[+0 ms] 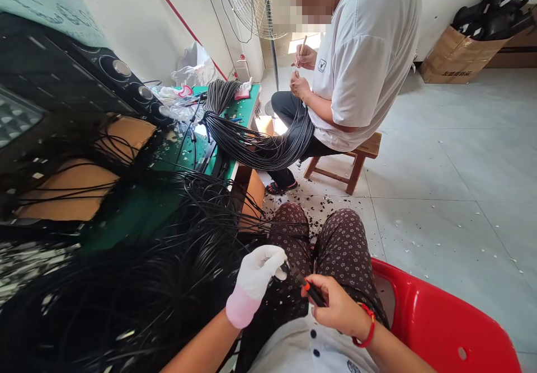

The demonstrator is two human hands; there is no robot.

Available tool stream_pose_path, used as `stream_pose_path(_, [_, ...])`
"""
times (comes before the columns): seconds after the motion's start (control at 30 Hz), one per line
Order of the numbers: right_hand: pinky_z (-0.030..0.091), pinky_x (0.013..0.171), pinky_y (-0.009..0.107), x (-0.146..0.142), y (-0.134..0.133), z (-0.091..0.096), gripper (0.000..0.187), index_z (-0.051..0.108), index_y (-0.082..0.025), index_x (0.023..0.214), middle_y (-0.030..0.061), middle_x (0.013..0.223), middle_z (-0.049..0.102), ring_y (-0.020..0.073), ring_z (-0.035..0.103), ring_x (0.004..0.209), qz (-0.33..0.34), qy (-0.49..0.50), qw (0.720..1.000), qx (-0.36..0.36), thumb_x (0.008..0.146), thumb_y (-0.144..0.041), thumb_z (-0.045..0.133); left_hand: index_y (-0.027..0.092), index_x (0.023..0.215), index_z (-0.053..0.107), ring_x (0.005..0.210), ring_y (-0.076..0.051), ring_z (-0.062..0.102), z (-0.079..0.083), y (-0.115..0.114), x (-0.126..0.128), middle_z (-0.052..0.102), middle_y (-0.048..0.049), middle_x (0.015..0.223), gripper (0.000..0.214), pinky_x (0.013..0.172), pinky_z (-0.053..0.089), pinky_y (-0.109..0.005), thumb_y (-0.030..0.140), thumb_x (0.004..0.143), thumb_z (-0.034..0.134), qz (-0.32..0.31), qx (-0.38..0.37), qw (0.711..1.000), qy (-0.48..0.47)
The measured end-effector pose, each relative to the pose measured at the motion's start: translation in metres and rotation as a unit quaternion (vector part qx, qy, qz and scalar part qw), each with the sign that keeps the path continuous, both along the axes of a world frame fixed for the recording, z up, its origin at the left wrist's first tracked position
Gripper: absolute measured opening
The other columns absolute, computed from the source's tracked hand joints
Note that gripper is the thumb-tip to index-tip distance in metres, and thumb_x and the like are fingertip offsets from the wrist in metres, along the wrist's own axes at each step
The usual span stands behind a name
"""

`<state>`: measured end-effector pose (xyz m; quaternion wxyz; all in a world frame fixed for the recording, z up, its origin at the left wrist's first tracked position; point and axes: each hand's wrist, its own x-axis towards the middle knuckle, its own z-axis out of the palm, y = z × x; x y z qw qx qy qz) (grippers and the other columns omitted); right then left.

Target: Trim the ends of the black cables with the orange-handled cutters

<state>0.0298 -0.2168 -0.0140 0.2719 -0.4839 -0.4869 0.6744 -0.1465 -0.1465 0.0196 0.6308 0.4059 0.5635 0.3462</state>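
My left hand (258, 275), in a white glove with a pink cuff, is closed with thumb and fingers pinched on the end of a black cable (277, 275). Close to its right, my bare right hand (335, 303) grips a slim hand tool (312, 292) with a black handle and an orange band. The tool points toward the gloved fingertips; its dark tip is too unclear to name its kind. Both hands are over my lap. A large tangle of black cables (201, 250) trails from the left toward my left hand.
A co-worker (369, 43) sits on a wooden stool (356, 166), handling a small tool, with a bundle of black cables (260, 149) across the lap. A green table (168, 157) stands left, a red chair (453, 317) right. Scraps (323, 199) litter the floor.
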Motion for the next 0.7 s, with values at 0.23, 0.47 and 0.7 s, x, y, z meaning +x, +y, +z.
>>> stream_pose_path(0.23, [0.038,0.061,0.023,0.005,0.002,0.001,0.033,0.048,-0.019,0.090,-0.0031,0.073,0.043,0.0112,0.041,0.066,-0.051,0.020,0.998,0.018,0.057,-0.015,0.046,0.014,0.069,0.062,0.046,-0.008,0.054,0.002,0.006,0.001,0.062,-0.0004,0.062,0.027,0.047,0.042,-0.019,0.040,0.071,0.069,0.031,-0.038,0.995,-0.083])
stream_pose_path(0.47, [0.040,0.079,0.032,0.002,0.000,0.016,0.043,0.047,-0.019,0.105,0.0041,0.095,0.051,0.0175,0.046,0.083,-0.014,-0.196,0.970,0.143,0.062,-0.015,0.053,0.014,0.071,0.064,0.049,-0.008,0.054,0.004,0.004,0.001,0.063,-0.0004,0.065,0.027,0.049,0.043,-0.020,0.040,0.071,0.069,0.033,-0.039,0.996,-0.067])
stream_pose_path(0.7, [0.041,0.074,0.031,0.001,0.001,0.013,0.039,0.048,-0.021,0.099,0.0013,0.088,0.050,0.0164,0.045,0.078,0.006,-0.203,0.967,0.156,0.061,-0.015,0.054,0.015,0.072,0.067,0.049,-0.009,0.054,-0.005,0.003,-0.004,0.063,-0.0007,0.064,0.024,0.051,0.043,-0.021,0.038,0.074,0.066,0.005,0.009,1.000,-0.019])
